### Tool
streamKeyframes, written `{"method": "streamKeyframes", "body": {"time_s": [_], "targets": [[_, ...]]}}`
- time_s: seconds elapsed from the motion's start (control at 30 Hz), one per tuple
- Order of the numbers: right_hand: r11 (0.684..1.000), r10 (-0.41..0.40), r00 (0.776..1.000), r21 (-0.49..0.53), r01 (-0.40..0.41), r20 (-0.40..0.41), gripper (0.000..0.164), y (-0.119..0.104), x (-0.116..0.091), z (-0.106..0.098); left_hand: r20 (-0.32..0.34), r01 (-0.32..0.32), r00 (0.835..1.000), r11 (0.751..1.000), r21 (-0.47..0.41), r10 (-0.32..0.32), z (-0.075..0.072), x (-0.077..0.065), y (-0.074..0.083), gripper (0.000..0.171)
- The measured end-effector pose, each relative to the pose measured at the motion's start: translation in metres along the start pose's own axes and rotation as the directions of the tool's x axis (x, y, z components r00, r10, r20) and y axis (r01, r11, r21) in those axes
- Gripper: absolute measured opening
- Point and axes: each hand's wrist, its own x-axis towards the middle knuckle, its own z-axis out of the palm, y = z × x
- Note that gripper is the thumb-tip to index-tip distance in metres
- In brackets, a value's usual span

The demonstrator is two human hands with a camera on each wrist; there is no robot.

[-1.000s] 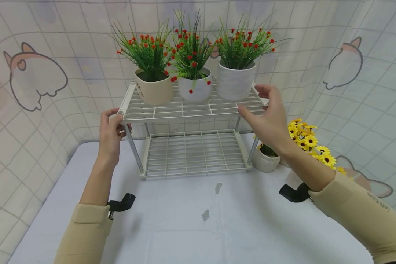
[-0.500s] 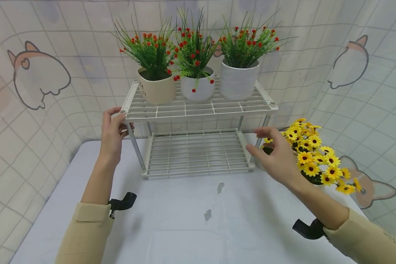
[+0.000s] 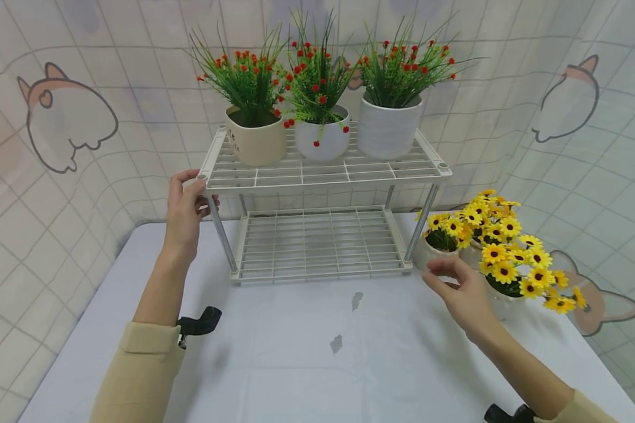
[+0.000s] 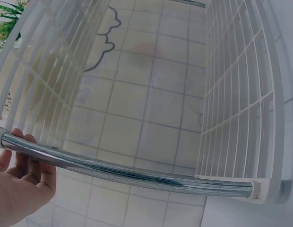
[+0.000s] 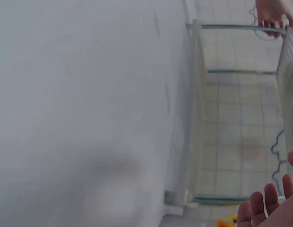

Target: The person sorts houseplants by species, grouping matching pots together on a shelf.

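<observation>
My left hand [image 3: 184, 214] holds the top front-left corner of a two-tier white wire shelf rack [image 3: 325, 187], and its fingers curl behind the chrome post [image 4: 137, 172] in the left wrist view. Three potted plants with red flowers line the top tier: a cream pot [image 3: 257, 141] on the left, a small white pot [image 3: 321, 140] in the middle and a larger white pot [image 3: 389, 126] on the right. My right hand [image 3: 468, 299], fingers loosely bent and holding nothing, is over the table, just left of a pot of yellow daisies [image 3: 505, 302].
Right of the rack stand more yellow daisies [image 3: 489, 217] and a whitish pot [image 3: 433, 252] close to its front-right post. The lower tier [image 3: 323, 244] bears nothing. A white cloth covers the table [image 3: 296, 364]; a tile-patterned curtain [image 3: 153, 88] hangs behind.
My right hand has moved from the rack's top right corner down and rightward, toward the yellow daisies. My left hand keeps its hold on the rack; the head view has shifted slightly.
</observation>
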Motion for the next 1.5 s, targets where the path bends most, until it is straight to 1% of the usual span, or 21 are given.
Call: {"method": "streamKeyframes", "body": {"time_s": [0.17,0.3,0.33,0.4,0.5,0.57,0.67,0.77,0.83,0.9,0.97,1.03,1.07,1.13,1.2,1.27,1.4,1.5], "targets": [[0.992,0.121,0.992,0.034,-0.120,-0.032,0.036,0.022,-0.012,-0.009,0.000,0.009,1.000,1.000,0.007,-0.009,-0.001,-0.001,0.000,0.032],[0.973,0.231,0.971,0.023,-0.230,-0.069,0.038,0.036,-0.022,-0.018,0.002,0.010,1.000,1.000,-0.019,-0.010,-0.001,-0.001,0.000,0.031],[0.965,0.262,0.962,0.020,-0.262,-0.078,0.040,0.039,-0.024,-0.022,0.003,0.010,1.000,1.000,-0.025,-0.010,-0.001,0.000,0.000,0.031],[0.942,0.334,0.937,0.025,-0.333,-0.103,0.044,0.045,-0.028,-0.028,0.006,0.013,1.000,0.999,-0.032,-0.013,0.001,0.000,0.001,0.030],[0.907,0.421,0.896,0.074,-0.414,-0.142,0.046,0.053,-0.032,-0.037,0.007,0.018,1.000,1.000,-0.014,-0.018,0.002,0.001,0.003,0.031],[0.883,0.469,0.867,0.117,-0.454,-0.170,0.045,0.056,-0.033,-0.041,0.002,0.023,1.000,1.000,-0.012,-0.023,0.002,0.001,0.003,0.031],[0.855,0.516,0.833,0.171,-0.489,-0.199,0.040,0.061,-0.034,-0.047,-0.002,0.022,1.000,1.000,-0.005,-0.022,0.002,0.002,0.004,0.032],[0.821,0.562,0.798,0.262,-0.506,-0.218,0.034,0.065,-0.034,-0.051,-0.002,0.020,1.000,1.000,-0.008,-0.020,0.002,0.002,0.004,0.032],[0.798,0.588,0.771,0.331,-0.504,-0.244,0.030,0.067,-0.034,-0.052,-0.001,0.018,1.000,1.000,-0.004,-0.018,0.002,0.002,0.003,0.033],[0.787,0.599,0.751,0.377,-0.488,-0.278,0.030,0.069,-0.033,-0.052,-0.003,0.018,1.000,1.000,0.004,-0.018,0.002,0.002,0.003,0.033],[0.786,0.604,0.731,0.391,-0.479,-0.318,0.033,0.071,-0.032,-0.051,-0.002,0.019,1.000,1.000,0.012,-0.019,0.001,0.002,0.003,0.034],[0.786,0.608,0.710,0.395,-0.475,-0.355,0.039,0.073,-0.031,-0.051,0.001,0.018,1.000,1.000,0.023,-0.018,0.001,0.001,0.003,0.035],[0.785,0.612,0.700,0.393,-0.479,-0.368,0.044,0.074,-0.031,-0.051,0.001,0.018,1.000,1.000,0.025,-0.018,0.001,0.001,0.003,0.035],[0.769,0.632,0.679,0.410,-0.491,-0.374,0.059,0.076,-0.031,-0.050,0.005,0.017,1.000,0.999,0.029,-0.018,0.001,0.001,0.003,0.035],[0.757,0.646,0.669,0.418,-0.502,-0.366,0.077,0.081,-0.030,-0.050,0.005,0.016,1.000,0.999,0.038,-0.016,0.001,0.001,0.003,0.036],[0.743,0.663,0.661,0.420,-0.522,-0.352,0.091,0.084,-0.029,-0.050,0.005,0.014,1.000,0.999,0.041,-0.014,0.001,0.001,0.002,0.036],[0.729,0.679,0.655,0.405,-0.551,-0.332,0.101,0.090,-0.023,-0.049,0.001,0.013,1.000,0.999,0.030,-0.013,0.000,0.001,0.001,0.034],[0.721,0.686,0.661,0.405,-0.562,-0.303,0.107,0.092,-0.019,-0.050,0.001,0.012,1.000,1.000,0.011,-0.012,0.000,0.002,0.000,0.033]]}}
